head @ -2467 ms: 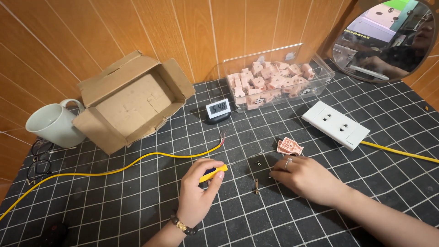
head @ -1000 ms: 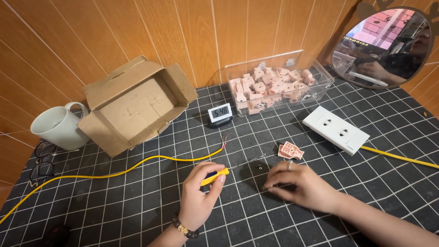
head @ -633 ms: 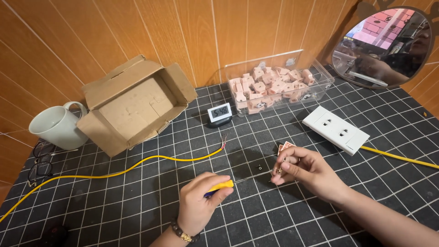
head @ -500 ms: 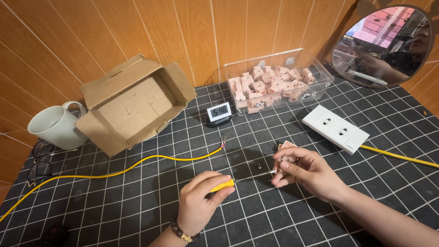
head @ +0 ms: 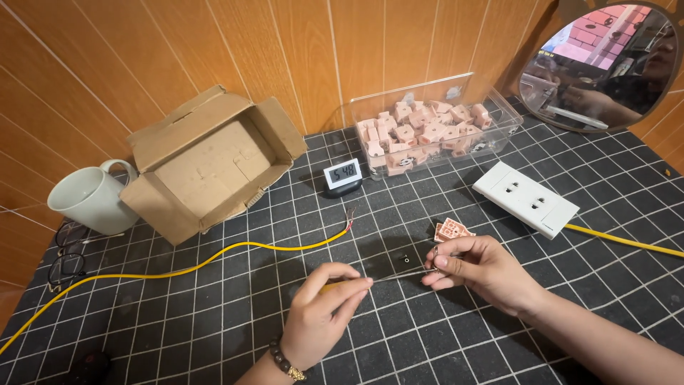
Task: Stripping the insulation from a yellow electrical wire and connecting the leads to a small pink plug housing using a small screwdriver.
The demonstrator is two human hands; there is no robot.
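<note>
From the head camera, the left hand (head: 320,317) is closed around the yellow handle of a small screwdriver (head: 370,280), whose thin metal shaft runs rightward just above the black gridded cutting mat (head: 214,321) to the right hand (head: 474,267). That hand's fingertips (head: 436,261) are pinched together at the shaft's tip; whether they also clamp a tiny screw there is too small to tell. The screwdriver looks light and stiff, its slim shaft likely slick, so the thicker handle is the sensible place to grasp it. A small black part (head: 406,259) lies on the mat just beneath the shaft, and a pinkish terminal piece (head: 452,230) sits just beyond the right hand. Farther off lie a white double socket (head: 526,197) with a yellow cable, a second yellow cable (head: 214,258) with bared ends, a small digital clock (head: 342,175), a clear bin of pinkish parts (head: 427,128), an open cardboard box (head: 206,160), a white mug (head: 89,199), eyeglasses (head: 65,249) and a round mirror (head: 605,60).
</note>
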